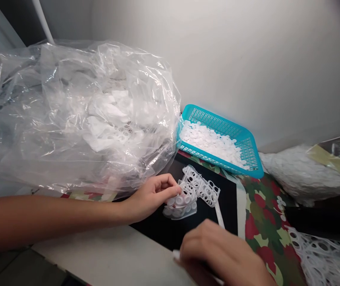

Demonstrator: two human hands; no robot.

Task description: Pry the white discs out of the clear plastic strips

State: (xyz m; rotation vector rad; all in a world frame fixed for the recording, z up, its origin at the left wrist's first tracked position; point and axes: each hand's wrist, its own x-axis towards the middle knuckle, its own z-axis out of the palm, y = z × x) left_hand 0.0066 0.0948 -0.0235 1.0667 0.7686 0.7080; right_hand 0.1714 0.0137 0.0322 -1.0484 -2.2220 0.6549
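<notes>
The left hand pinches a perforated white plastic piece at the frame's centre.
The piece is over a black mat, beside another perforated strip. At lower right, the right hand is blurred, fingers curled; whether it grips anything I cannot tell. A blue basket of white discs sits right of centre.

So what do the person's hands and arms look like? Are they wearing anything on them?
The left hand is bare, with no glove or ring showing. Its forearm has no sleeve, watch or bracelet in view. The right hand has no glove either, but it's a bit blurry, and its forearm is out of the picture, so I can't tell about a sleeve.
</notes>
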